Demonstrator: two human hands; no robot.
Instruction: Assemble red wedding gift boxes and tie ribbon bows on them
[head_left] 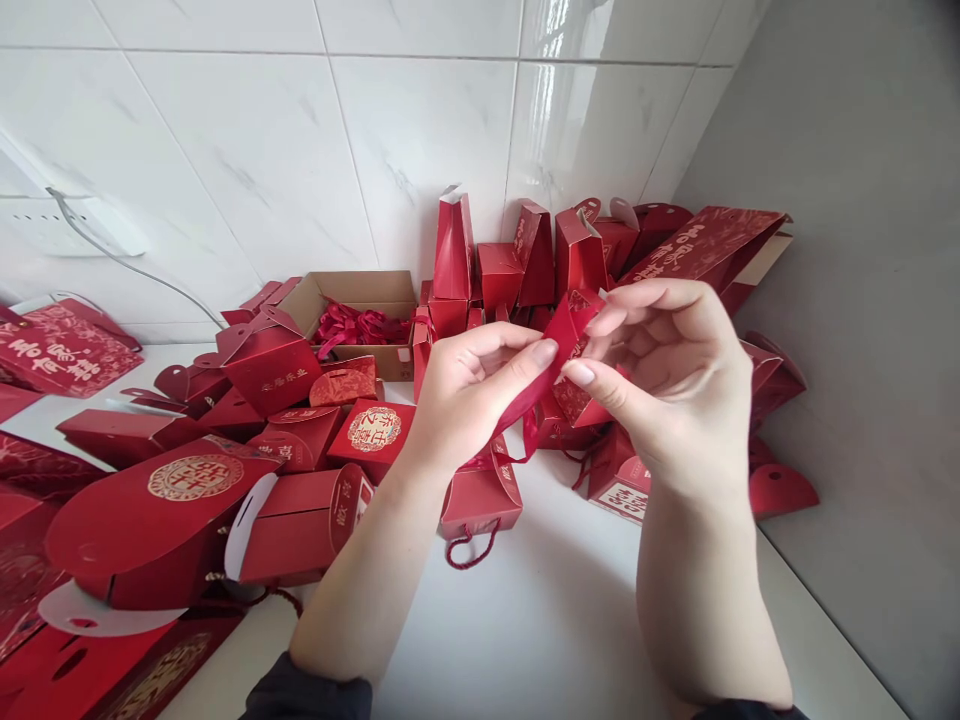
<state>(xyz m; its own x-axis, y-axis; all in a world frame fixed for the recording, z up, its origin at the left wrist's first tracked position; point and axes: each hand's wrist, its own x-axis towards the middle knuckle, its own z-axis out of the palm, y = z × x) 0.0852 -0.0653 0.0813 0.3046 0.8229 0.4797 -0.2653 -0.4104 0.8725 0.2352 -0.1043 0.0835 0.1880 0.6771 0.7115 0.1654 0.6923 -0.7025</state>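
Both hands are raised above the white table around a small red gift box (pixel 578 400) with a gold pattern. My left hand (pixel 480 385) pinches a red ribbon (pixel 517 405) against the box's left side, thumb in front. A loop of the ribbon hangs below these fingers. On the box's right side is my right hand (pixel 667 370), its thumb and index fingertip at the box's edge and its other fingers loosely curled. Part of the box is hidden behind the fingers. Below, a red box with a cord handle (pixel 481 500) lies on the table.
A cardboard box (pixel 360 285) of red ribbons stands by the tiled wall. Many red gift boxes (pixel 274 360) crowd the left side, and more upright boxes (pixel 454 245) line the back. A grey panel (pixel 855 300) borders the right. A cable (pixel 142 268) runs down from a wall socket.
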